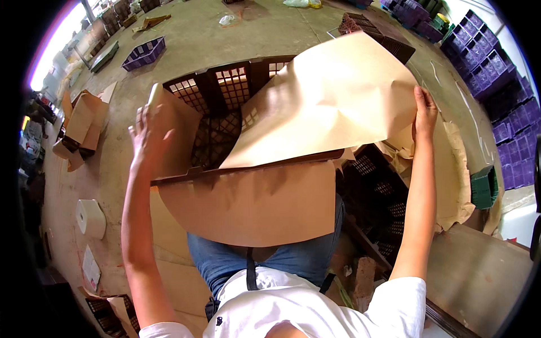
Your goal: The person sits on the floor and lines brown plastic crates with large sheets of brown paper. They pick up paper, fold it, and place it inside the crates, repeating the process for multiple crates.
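A dark brown plastic crate (249, 80) with latticed walls stands before me. Brown kraft paper covers its left wall, and a paper flap (262, 207) hangs over the near rim towards my jeans. My right hand (424, 110) grips the right edge of a large kraft paper sheet (338, 97), thumb on top. This creased sheet slants across the crate's right part and hides it. At the left wall, my left hand (148, 131) has its fingers spread against or just over the paper lining (179, 122); whether it touches is unclear. Part of the crate's latticed floor (215, 137) shows.
Another dark crate (376, 186) and crumpled paper (454, 177) lie to the right. Purple crates (477, 55) are stacked at far right. A white roll (91, 219) and a paper-lined crate (84, 120) sit left. A purple basket (144, 54) is farther off.
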A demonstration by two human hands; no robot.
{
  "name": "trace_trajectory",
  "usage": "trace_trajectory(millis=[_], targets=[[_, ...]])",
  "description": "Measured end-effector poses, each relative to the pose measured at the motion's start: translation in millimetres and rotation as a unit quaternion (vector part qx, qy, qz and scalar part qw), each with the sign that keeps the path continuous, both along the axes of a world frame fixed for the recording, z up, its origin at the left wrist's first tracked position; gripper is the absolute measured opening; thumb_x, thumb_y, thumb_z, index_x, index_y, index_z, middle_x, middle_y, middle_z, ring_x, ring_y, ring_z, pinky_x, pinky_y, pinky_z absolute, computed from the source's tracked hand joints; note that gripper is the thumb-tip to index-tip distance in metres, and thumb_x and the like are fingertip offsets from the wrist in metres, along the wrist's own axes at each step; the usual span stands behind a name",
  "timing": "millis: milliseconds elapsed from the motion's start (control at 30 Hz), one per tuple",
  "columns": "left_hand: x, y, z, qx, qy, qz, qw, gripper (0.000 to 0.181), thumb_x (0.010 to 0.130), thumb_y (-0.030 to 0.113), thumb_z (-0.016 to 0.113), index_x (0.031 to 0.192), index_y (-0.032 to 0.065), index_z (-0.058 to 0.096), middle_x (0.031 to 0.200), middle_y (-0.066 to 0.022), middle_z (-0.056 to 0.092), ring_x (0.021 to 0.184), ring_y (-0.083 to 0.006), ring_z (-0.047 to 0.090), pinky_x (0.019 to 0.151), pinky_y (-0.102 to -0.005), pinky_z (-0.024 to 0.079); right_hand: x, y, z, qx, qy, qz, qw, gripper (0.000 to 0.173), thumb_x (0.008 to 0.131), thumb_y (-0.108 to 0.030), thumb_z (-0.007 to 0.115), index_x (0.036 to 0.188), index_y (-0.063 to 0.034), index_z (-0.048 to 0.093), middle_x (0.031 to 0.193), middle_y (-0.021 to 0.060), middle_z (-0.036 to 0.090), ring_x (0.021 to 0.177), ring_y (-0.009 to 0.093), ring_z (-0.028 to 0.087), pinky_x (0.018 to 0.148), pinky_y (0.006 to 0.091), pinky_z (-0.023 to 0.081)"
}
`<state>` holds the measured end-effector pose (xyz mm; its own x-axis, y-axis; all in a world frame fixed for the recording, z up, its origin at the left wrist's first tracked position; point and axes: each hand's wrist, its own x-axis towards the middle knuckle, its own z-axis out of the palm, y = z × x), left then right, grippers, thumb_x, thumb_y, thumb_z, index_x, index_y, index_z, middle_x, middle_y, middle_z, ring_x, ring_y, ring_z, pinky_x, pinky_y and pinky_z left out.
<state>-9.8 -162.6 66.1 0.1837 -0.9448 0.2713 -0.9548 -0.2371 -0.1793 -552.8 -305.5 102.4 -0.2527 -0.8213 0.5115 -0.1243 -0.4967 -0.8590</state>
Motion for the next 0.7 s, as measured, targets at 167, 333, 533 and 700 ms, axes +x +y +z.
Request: trace_trajectory(millis=[167,333,533,700], targets=[[-139.6,-85.9,21.8,-0.009,0.168,-0.362,0.917,0.061,0.074,0.017,0.059,0.129,0.014,0.033,0.132,-0.013,0.033,0.125,-0.0311,0.027,0.102,-0.0413,0.023,-27.5,-2.4,-48.6,0.053,0.06,-0.084,0.993,0.031,0.082,-0.032,0.059,0.084,-0.0013,0.061,0.074,-0.001,0.057,0.069,0.007,0.048,0.066,0.0207,0.039],[-274.5,-146.1,-16.6,0.071,0.181,-0.477,0.857,0.051,0.087,0.042,0.037,0.132,0.0183,0.03,0.139,-0.0053,0.023,0.13,-0.0274,0.015,0.101,-0.0558,0.011,-27.8,19.4,-49.5,0.09,0.3,-0.207,0.927,0.029,0.081,-0.027,0.057,0.096,-0.0013,0.056,0.09,0.009,0.057,0.085,0.019,0.053,0.077,0.0299,0.041],[-303.7,-163.7,-29.5,0.073,0.189,-0.485,0.851,0.05,0.088,0.045,0.031,0.125,0.0134,0.041,0.13,-0.0041,0.039,0.128,-0.0258,0.022,0.1,-0.0591,0.001,65.4,78.7,-22.3,-0.044,0.433,-0.083,0.896,0.043,0.08,-0.02,0.057,0.115,0.0002,0.042,0.111,0.0189,0.048,0.102,0.034,0.047,0.088,0.0396,0.038],[-299.7,-167.1,-36.7,0.01,0.245,-0.516,0.821,0.033,0.087,0.028,0.041,0.113,0.0114,0.052,0.115,-0.0051,0.052,0.122,-0.0273,0.032,0.102,-0.0567,0.005,116.3,81.8,-64.8,0.06,0.401,0.025,0.914,0.068,0.074,-0.017,0.063,0.126,0.0052,0.024,0.115,0.0275,0.042,0.105,0.041,0.044,0.088,0.0415,0.038]])
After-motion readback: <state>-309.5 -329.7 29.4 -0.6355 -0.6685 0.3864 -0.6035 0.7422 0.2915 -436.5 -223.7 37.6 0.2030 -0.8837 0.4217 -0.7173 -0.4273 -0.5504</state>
